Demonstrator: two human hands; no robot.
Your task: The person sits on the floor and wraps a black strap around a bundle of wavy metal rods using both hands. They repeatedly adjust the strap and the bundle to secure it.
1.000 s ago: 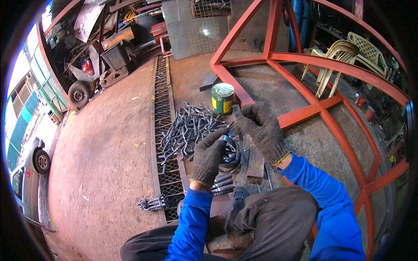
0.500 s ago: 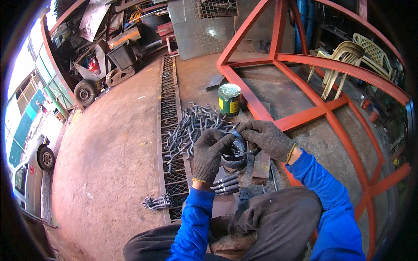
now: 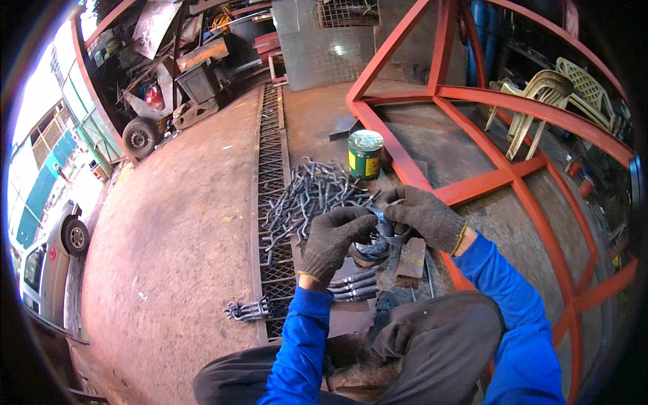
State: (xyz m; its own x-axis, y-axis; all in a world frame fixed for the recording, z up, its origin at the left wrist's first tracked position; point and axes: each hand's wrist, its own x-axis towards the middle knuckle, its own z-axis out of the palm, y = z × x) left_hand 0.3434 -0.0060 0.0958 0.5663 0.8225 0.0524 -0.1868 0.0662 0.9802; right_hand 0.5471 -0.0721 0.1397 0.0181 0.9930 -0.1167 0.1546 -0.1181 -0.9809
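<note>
Standing at far left is a van (image 3: 44,270), its side partly cut off by the lens rim. A loose wheel (image 3: 140,137) is leaning among scrap farther back. On the floor (image 3: 182,209), a small bundle (image 3: 246,310) of bent rods is lying at the edge of a long grate (image 3: 270,152). A pile (image 3: 314,196) of loose bent rods is partly covering that grate. Nearer the person, the gloved left hand (image 3: 335,243) is pinching a bluish strip (image 3: 385,227) between thumb and curled fingers. Below it, straight rods (image 3: 354,285) are lying side by side. A green and yellow tin (image 3: 365,155) is standing upright beyond the hands. The strip is hanging between both grips, above a dark roll (image 3: 372,255); whether the two are joining cannot be told. The gloved right hand (image 3: 428,219) is pinching the strip's other side. A red frame (image 3: 476,191) is extending rightward, with pale chairs (image 3: 536,101) standing behind.
</note>
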